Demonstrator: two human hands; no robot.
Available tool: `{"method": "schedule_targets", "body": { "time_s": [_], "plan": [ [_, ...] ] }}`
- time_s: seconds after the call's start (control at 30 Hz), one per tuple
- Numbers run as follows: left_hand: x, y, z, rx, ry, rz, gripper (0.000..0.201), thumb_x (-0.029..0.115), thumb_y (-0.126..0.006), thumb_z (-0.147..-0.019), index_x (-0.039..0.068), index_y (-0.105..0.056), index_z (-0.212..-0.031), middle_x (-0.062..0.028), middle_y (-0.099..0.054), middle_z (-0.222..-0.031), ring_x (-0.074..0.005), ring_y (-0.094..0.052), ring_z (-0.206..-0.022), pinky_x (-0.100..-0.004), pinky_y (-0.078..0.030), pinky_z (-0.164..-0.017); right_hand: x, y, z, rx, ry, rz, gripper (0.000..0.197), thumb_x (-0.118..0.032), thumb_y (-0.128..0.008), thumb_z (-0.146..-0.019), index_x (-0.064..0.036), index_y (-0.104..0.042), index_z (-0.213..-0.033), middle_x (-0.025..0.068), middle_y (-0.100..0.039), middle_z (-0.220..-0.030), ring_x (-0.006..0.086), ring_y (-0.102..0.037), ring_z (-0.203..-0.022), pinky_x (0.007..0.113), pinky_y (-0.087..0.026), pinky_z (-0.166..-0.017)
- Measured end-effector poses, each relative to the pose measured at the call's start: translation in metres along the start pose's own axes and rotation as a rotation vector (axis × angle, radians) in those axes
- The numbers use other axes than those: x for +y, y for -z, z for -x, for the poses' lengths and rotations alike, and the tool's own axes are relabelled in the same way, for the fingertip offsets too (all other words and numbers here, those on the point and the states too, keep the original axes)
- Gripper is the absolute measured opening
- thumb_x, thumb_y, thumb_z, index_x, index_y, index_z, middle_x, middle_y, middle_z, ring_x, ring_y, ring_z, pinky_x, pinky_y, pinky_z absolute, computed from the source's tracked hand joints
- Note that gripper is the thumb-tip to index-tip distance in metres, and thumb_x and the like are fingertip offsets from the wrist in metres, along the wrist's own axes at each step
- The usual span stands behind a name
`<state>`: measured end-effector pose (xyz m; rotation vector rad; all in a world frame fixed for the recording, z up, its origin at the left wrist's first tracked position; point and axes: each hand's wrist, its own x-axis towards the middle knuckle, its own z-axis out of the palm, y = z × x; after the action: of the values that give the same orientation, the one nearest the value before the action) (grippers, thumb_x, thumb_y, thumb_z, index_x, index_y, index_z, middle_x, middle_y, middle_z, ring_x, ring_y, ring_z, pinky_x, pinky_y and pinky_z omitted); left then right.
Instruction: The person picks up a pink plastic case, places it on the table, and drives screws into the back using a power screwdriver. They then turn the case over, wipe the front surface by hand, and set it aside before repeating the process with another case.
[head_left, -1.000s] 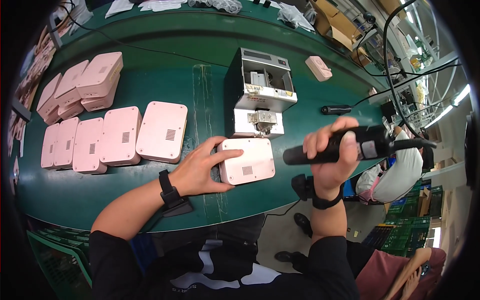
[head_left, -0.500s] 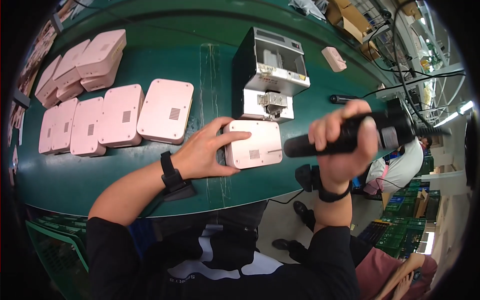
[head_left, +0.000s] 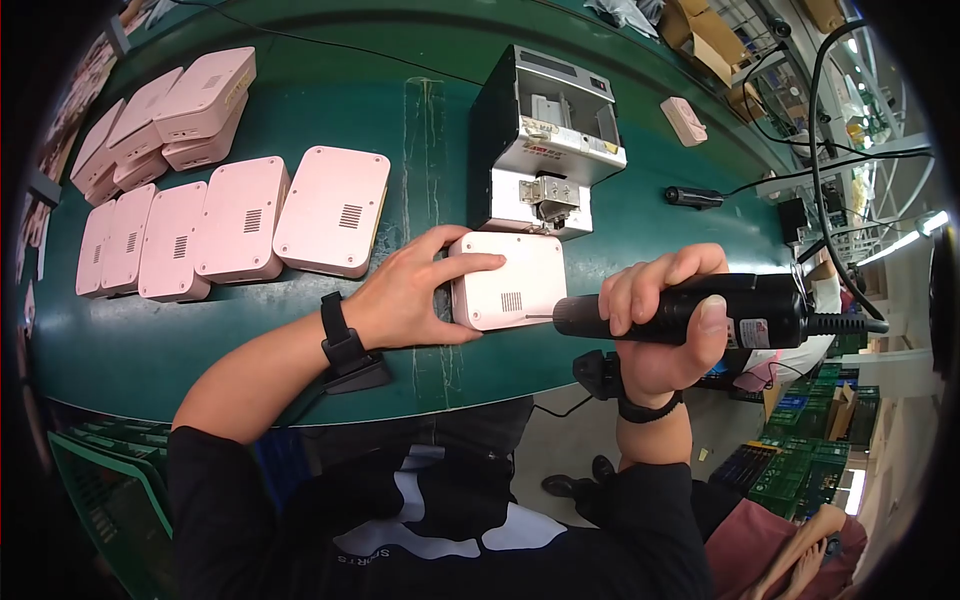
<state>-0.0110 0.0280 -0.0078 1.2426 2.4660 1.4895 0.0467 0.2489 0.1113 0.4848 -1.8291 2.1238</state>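
My left hand [head_left: 410, 295] is closed around the left side of a pink plastic box [head_left: 525, 262], thumb at its near edge and fingers over the top. The box lies flat on the green table, its slotted vent and corner screw holes facing up. In my right hand [head_left: 660, 315] is a black corded electric screwdriver [head_left: 765, 310], held nearly level. Its thin bit points left over the box's near right part; whether it touches, I cannot tell. Just beyond the box stands a black and silver screw feeder [head_left: 545, 150].
Several matching pink boxes [head_left: 333, 210] stand in a row and a stack at the left. A small pink part [head_left: 683, 121] and another black screwdriver [head_left: 693, 197] lie at the right. The cable [head_left: 818, 170] hangs there too. Another person [head_left: 770, 550] is at lower right.
My right hand has brought the screwdriver slightly left and lower, and it is now more level. My left hand keeps its hold on the box. The view has shifted a little.
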Motion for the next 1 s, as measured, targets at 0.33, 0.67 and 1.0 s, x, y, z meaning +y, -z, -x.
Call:
{"method": "schedule_targets", "body": {
  "time_s": [0.33, 0.67, 1.0],
  "plan": [
    [-0.001, 0.002, -0.001, 0.004, 0.005, -0.018, 0.077, 0.023, -0.088, -0.060, 0.021, -0.059, -0.132, -0.0164, -0.050, -0.129, -0.0348, -0.056, -0.114, -0.0417, -0.051, -0.095, 0.006, 0.001, 0.000, -0.037, 0.004, -0.011, 0.038, -0.046, -0.051, -0.093, -0.0095, -0.042, -0.098, 0.0041, -0.049, -0.065, 0.0149, -0.046, -0.046, 0.033, -0.042, -0.051],
    [0.002, 0.002, 0.000, -0.017, -0.011, -0.034, 0.076, 0.024, -0.086, -0.062, 0.021, -0.057, -0.132, -0.0178, -0.048, -0.130, -0.0364, -0.056, -0.115, -0.0427, -0.051, -0.095, -0.001, -0.001, -0.071, 0.119, 0.157, -0.012, 0.030, -0.037, -0.048, -0.098, -0.0070, -0.046, -0.101, 0.0046, -0.048, -0.063, 0.0160, -0.046, -0.048, 0.035, -0.044, -0.053],
    [-0.002, 0.000, -0.001, 0.009, -0.006, -0.010, 0.073, 0.024, -0.087, -0.062, 0.021, -0.060, -0.130, -0.0174, -0.049, -0.130, -0.0363, -0.057, -0.115, -0.0417, -0.052, -0.095, -0.001, -0.003, -0.059, 0.061, -0.011, -0.067, 0.036, -0.043, -0.047, -0.098, -0.0067, -0.046, -0.100, 0.0049, -0.049, -0.064, 0.0172, -0.047, -0.048, 0.035, -0.043, -0.054]
  ]
}}
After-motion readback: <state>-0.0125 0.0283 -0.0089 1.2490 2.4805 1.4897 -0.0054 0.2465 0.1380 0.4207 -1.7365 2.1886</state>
